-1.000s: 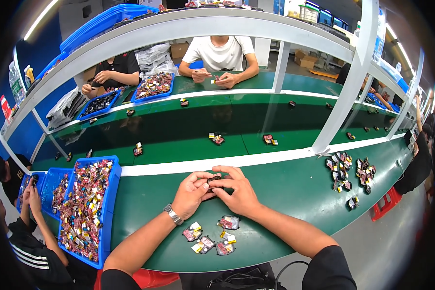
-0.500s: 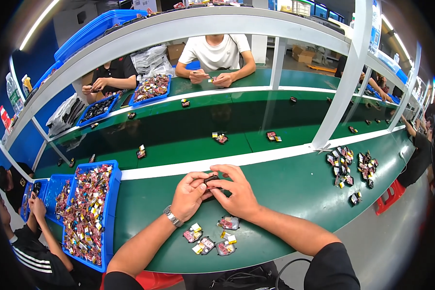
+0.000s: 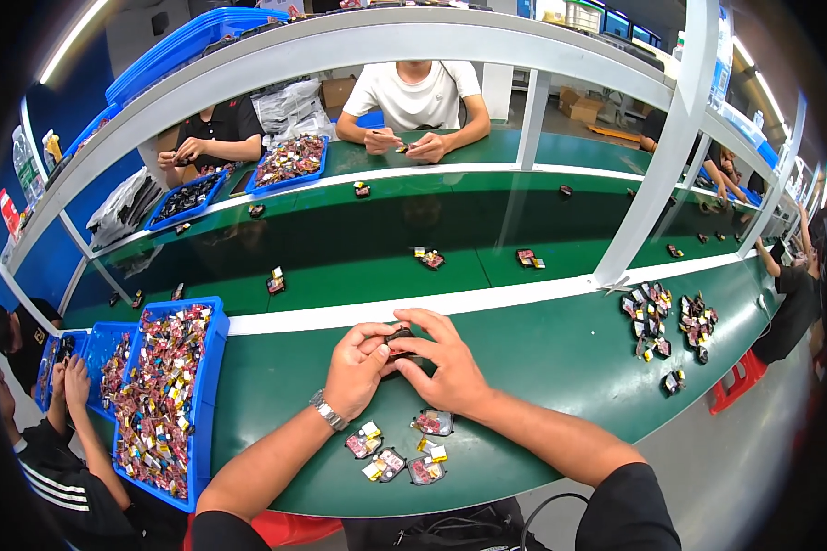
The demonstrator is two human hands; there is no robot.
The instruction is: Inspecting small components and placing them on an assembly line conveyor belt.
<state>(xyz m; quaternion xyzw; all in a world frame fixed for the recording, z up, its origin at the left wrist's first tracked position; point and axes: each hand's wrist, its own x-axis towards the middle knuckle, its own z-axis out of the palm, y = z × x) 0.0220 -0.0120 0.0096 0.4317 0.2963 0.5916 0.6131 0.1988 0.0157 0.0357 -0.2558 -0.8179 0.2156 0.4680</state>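
My left hand (image 3: 356, 369) and my right hand (image 3: 445, 371) meet over the green table, both closed on a small black casing (image 3: 399, 334). Fingers cover most of it, so its details are hidden. Just below my wrists lie several small units with clear-edged dark cases, red circuit boards and white-and-yellow parts; one unit (image 3: 364, 444) is nearest my left forearm, another (image 3: 433, 422) nearest my right.
A blue bin (image 3: 213, 386) heaped with small red-board parts stands left of my arm. Two clusters of black units (image 3: 648, 320) (image 3: 697, 321) lie at the right. Beyond a white rail (image 3: 524, 296), a green belt (image 3: 358, 275) carries scattered units. Co-workers sit opposite and at both sides.
Units on the green belt have shifted slightly to the right. My hands stay together round the casing, with the fingers a little moved. At the lower left, a co-worker's hand has risen.
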